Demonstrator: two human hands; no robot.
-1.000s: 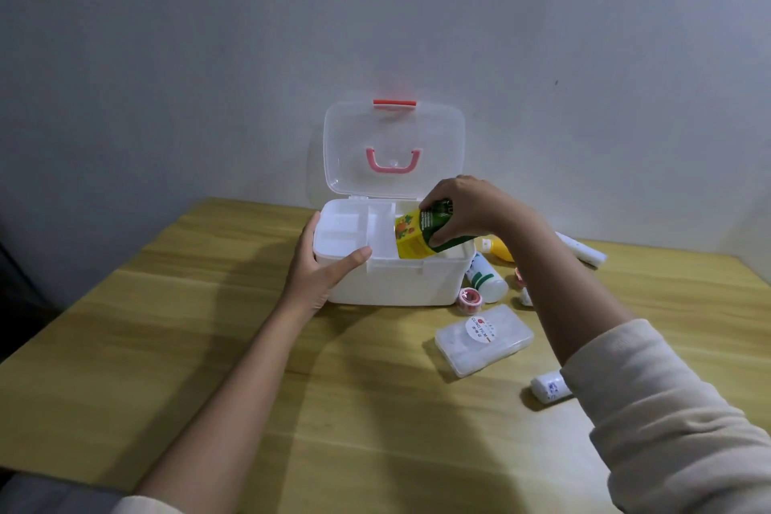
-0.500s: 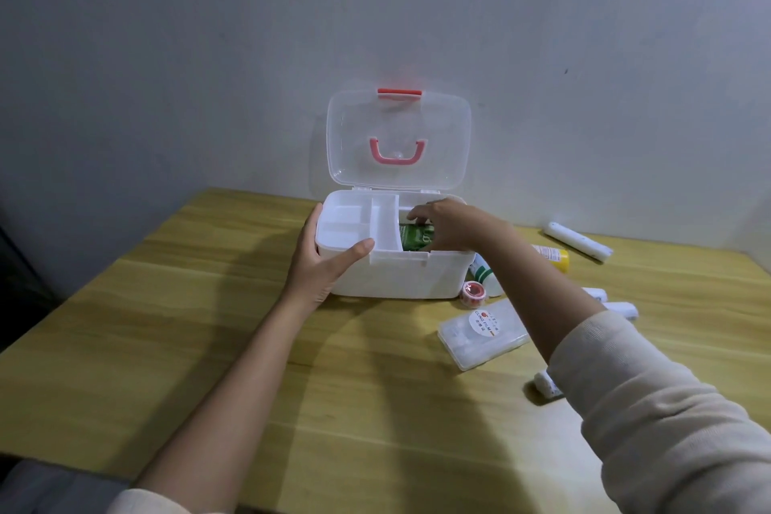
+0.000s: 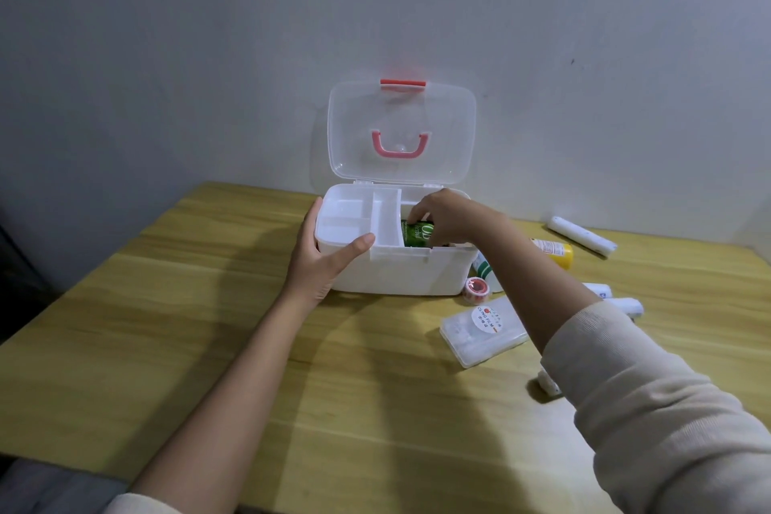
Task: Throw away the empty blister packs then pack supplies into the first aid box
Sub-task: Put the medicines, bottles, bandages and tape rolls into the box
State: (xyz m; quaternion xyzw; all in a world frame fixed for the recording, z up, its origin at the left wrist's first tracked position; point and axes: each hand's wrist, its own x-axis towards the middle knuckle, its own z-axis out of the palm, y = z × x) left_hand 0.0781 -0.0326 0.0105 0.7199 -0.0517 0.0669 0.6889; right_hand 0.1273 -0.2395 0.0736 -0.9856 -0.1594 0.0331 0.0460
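The white first aid box [image 3: 400, 275] stands open at the back of the wooden table, its clear lid [image 3: 402, 129] upright against the wall. My left hand [image 3: 323, 259] grips the box's front left corner, thumb over the rim beside the inner tray. My right hand [image 3: 446, 217] reaches into the box's right compartment and holds a green carton [image 3: 417, 234], which sits low inside the box. The bottom of that compartment is hidden.
To the right of the box lie a small tape roll [image 3: 477, 289], a green-and-white bottle [image 3: 484, 267], a yellow tube [image 3: 553, 250], a clear flat case [image 3: 484, 331] and several white bandage rolls [image 3: 582, 235]. The wall stands close behind the box.
My right hand has carried the green and yellow carton from above the box's rim down into the right compartment. My left hand has stayed on the box's corner.
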